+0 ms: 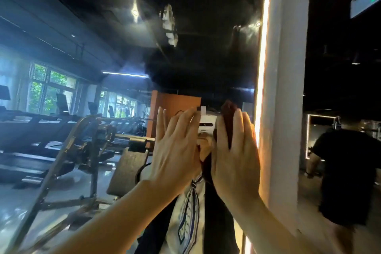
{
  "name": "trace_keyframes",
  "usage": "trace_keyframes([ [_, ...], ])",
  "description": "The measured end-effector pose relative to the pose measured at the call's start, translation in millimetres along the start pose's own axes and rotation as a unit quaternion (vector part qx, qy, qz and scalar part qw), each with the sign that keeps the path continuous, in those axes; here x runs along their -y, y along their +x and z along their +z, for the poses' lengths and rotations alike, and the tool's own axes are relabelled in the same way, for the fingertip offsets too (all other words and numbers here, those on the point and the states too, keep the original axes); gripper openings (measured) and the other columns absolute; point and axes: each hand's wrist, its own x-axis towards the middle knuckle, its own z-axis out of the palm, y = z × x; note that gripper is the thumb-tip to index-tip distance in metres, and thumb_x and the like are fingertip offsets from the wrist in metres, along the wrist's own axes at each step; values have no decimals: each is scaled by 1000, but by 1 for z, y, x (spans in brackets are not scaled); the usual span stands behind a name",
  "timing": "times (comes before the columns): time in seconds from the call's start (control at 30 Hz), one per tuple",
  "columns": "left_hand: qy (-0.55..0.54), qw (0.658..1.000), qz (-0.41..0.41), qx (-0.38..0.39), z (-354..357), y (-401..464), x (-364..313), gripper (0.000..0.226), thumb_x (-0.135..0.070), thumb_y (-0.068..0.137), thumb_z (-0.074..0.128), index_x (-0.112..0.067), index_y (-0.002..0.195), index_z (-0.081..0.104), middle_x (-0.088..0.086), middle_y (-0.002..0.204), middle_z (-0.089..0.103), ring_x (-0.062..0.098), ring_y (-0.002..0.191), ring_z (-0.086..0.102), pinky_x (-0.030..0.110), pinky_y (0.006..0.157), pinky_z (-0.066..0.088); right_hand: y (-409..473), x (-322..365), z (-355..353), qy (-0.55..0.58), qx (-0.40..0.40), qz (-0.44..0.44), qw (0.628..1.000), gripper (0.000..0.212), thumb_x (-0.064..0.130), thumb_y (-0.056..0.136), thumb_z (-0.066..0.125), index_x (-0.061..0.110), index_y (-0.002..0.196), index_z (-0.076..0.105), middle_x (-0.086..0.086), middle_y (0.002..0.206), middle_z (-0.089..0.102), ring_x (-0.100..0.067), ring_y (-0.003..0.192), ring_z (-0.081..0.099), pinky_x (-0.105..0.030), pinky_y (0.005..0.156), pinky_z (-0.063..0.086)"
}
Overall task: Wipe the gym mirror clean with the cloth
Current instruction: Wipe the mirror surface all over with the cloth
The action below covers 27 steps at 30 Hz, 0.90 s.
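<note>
The gym mirror (115,33) fills most of the view, with whitish smears (169,24) high on the glass. My left hand (175,148) lies flat against the mirror, fingers straight and pointing up. Beside it, my right hand (235,154) presses a dark red cloth (228,117) onto the glass with straight fingers, close to the mirror's right edge. The cloth shows above and between the fingers; most of it is hidden under the palm. My reflection stands behind both hands.
A glowing light strip (263,51) runs down the mirror's right edge, next to a grey pillar (288,93). A person in black (348,173) stands at the far right. The mirror reflects treadmills (31,126) and a weight bench (86,150).
</note>
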Motion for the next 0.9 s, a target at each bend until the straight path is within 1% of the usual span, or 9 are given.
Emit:
trace_keyframes([
  [0.13,-10,999,27,17,2,-32,3,45,-28,101,44,-4,138,54,12,138,57,25,136,36,48,125,1,-63,0,-3,11,29,-116,993,50,26,99,45,11,146,42,-18,150,45,-36,136,40,-49,121,25],
  [0.23,-8,999,42,18,-2,-27,13,43,-22,97,47,-5,134,58,11,134,59,26,130,45,49,125,1,-16,-11,-6,1,16,-78,997,49,26,101,42,7,146,50,-23,151,40,-39,139,38,-51,116,32],
  [0.33,1,1000,20,9,-8,-11,22,40,-9,94,58,-6,134,58,11,135,59,29,126,51,46,125,-3,48,-22,-12,-12,2,13,1000,51,24,100,51,6,148,46,-26,152,38,-42,139,40,-50,110,41],
  [0.4,3,1000,15,1,-9,-4,25,41,-9,93,60,-7,133,57,11,134,59,29,124,54,42,125,-5,55,-15,-9,-3,-13,29,999,52,23,99,52,4,147,45,-28,152,37,-44,140,39,-51,110,42],
  [0.53,14,999,47,-2,-9,12,22,45,-15,90,65,-8,134,58,8,133,60,26,123,56,52,124,7,30,4,5,36,-15,-63,997,52,27,98,39,2,141,54,-26,148,47,-44,136,46,-55,110,40],
  [0.6,21,998,64,-3,-9,29,26,53,-14,85,71,-8,135,57,7,134,60,26,126,54,52,124,4,57,-3,7,34,-33,-88,995,50,26,99,39,2,140,55,-25,146,49,-43,135,48,-56,108,44],
  [0.67,42,997,68,-16,-12,50,32,56,-11,80,75,-8,133,58,8,133,60,27,126,54,51,123,-1,98,-14,7,-3,-54,-44,998,49,23,99,50,3,143,50,-26,150,44,-42,139,42,-54,111,42],
  [0.77,58,996,59,-32,-23,75,45,54,-3,75,72,-1,127,60,15,127,63,34,118,60,60,118,10,151,-16,12,-26,-74,57,995,47,18,100,56,6,144,47,-26,151,40,-41,141,39,-52,112,42],
  [0.9,85,994,43,-51,-41,89,75,51,2,75,72,2,124,62,20,123,64,40,113,62,65,114,14,188,14,21,10,-84,72,994,47,14,97,58,1,141,49,-30,150,39,-45,141,36,-56,112,41],
])
